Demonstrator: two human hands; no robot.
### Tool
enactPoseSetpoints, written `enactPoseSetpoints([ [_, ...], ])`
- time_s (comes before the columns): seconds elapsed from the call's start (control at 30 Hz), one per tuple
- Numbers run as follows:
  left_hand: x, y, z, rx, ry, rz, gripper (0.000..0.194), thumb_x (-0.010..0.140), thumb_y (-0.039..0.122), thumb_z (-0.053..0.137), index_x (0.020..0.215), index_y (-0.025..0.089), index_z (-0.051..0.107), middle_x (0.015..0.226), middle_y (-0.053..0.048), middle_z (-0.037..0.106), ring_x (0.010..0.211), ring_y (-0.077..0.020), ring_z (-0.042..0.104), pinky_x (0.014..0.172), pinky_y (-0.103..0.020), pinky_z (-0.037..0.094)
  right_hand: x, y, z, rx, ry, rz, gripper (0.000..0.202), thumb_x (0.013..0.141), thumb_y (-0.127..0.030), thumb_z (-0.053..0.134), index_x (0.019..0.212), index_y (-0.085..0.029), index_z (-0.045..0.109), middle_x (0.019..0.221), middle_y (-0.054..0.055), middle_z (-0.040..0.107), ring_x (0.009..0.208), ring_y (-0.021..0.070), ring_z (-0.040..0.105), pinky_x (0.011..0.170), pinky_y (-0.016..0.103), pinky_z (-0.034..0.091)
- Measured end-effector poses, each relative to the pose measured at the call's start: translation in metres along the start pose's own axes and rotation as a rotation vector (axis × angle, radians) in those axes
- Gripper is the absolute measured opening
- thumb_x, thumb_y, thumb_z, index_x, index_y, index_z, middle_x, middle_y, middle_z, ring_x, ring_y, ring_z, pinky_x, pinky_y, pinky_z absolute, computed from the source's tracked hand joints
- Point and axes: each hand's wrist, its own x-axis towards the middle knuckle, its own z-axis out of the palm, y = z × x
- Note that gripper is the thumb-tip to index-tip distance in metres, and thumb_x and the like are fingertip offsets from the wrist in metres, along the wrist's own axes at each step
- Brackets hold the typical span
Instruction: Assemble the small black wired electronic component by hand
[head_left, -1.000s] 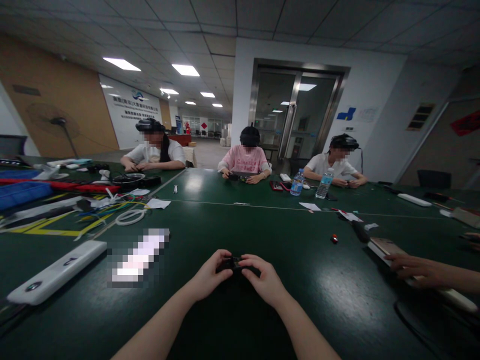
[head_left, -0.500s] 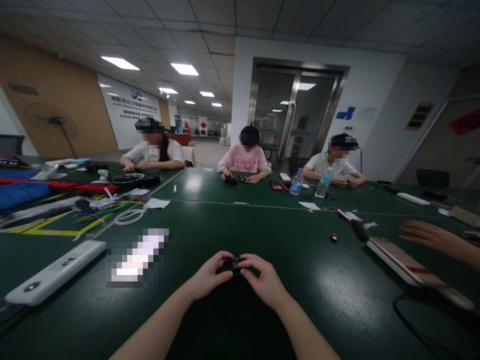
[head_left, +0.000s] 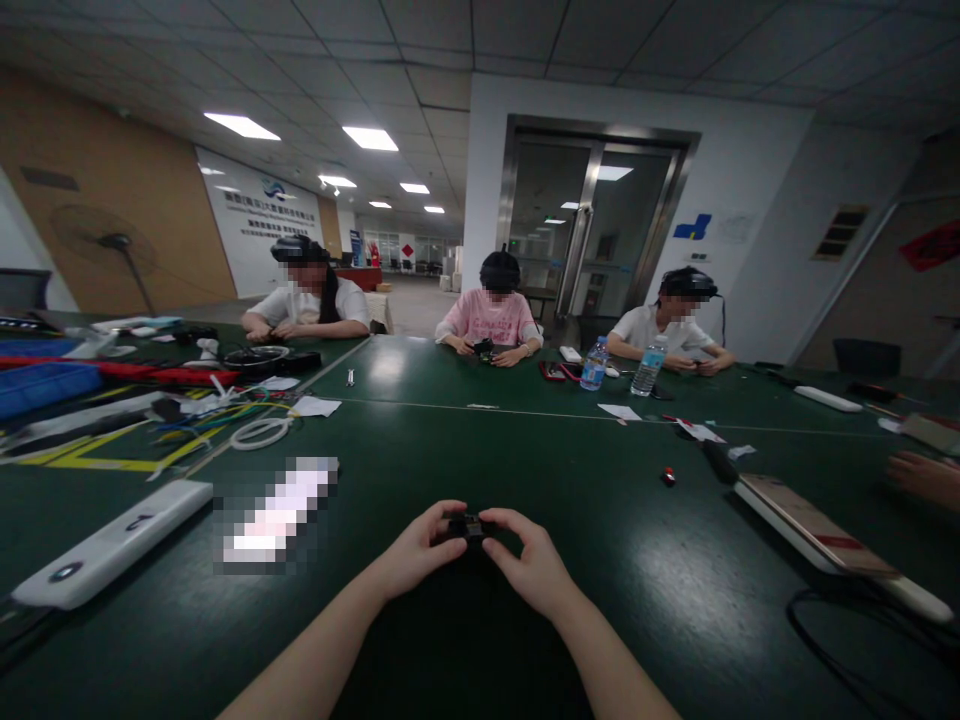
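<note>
One small dark object [head_left: 473,530] is pinched by the fingertips of left hand [head_left: 421,550] and right hand [head_left: 531,556], and could be dropped beneath them if either is loosened.

I was in an office: a company-style wall sign [head_left: 274,212], glass doors [head_left: 551,200], ceiling lights [head_left: 370,139] and a shared green table [head_left: 420,455] showed it.

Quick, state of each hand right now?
Left hand: closed, gripping the small black object at its left end.
Right hand: closed, gripping its right end.
</note>
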Motion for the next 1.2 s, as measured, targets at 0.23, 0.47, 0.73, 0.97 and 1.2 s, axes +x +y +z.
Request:
enactPoseSetpoints([
  [0.23, 0.002, -0.003, 0.001, -0.040, -0.025, 0.036, 0.039, 0.075, 0.030, 0.065, 0.108, 0.022, 0.045, 0.094, -0.001, 0.060, 0.085, -0.0161, 0.058, 0.074, -0.029, 0.043, 0.000, -0.001, 0.002, 0.024, -0.003, -0.058, 0.028, 0.076, -0.026, 0.060, 0.103, -0.025, 0.059, 0.112, 0.004, 0.056, 0.107, 0.0195, 0.053, 0.095, 0.038, 0.041],
  [0.47, 0.002, -0.003, 0.002, -0.021, -0.047, 0.021, 0.041, 0.075, 0.029, 0.065, 0.109, 0.023, 0.044, 0.094, 0.000, 0.060, 0.085, -0.0162, 0.058, 0.075, -0.030, 0.043, 0.003, 0.005, 0.007, 0.021, -0.018, -0.031, 0.019, 0.075, -0.023, 0.060, 0.094, -0.025, 0.061, 0.106, 0.003, 0.056, 0.101, 0.0185, 0.054, 0.092, 0.036, 0.043],
  [0.73, 0.001, -0.003, 0.001, -0.002, -0.054, 0.012, 0.045, 0.076, 0.027, 0.064, 0.115, 0.023, 0.044, 0.099, -0.002, 0.060, 0.090, -0.0180, 0.058, 0.079, -0.032, 0.044, 0.001, -0.003, 0.005, 0.024, -0.034, 0.000, 0.019, 0.072, -0.026, 0.063, 0.091, -0.024, 0.061, 0.103, 0.001, 0.056, 0.098, 0.0188, 0.055, 0.087, 0.034, 0.043],
  [0.97, 0.001, -0.002, 0.001, 0.037, -0.052, 0.033, 0.042, 0.077, 0.024, 0.062, 0.114, 0.022, 0.042, 0.100, -0.003, 0.060, 0.092, -0.0187, 0.058, 0.079, -0.033, 0.045, 0.002, -0.001, 0.005, 0.018, -0.038, 0.012, 0.017, 0.073, -0.024, 0.062, 0.089, -0.025, 0.061, 0.103, 0.000, 0.055, 0.099, 0.0191, 0.055, 0.088, 0.034, 0.043],
  [1.2, -0.001, -0.001, 0.004, 0.588, 0.158, 0.142, 0.039, 0.073, 0.022, 0.063, 0.111, 0.023, 0.052, 0.111, -0.006, 0.055, 0.105, -0.0217, 0.050, 0.093, -0.036, 0.039, 0.006, 0.011, 0.008, -0.063, -0.061, 0.036, 0.018, 0.071, -0.021, 0.063, 0.089, -0.025, 0.062, 0.106, 0.001, 0.056, 0.100, 0.0184, 0.054, 0.090, 0.033, 0.042],
])
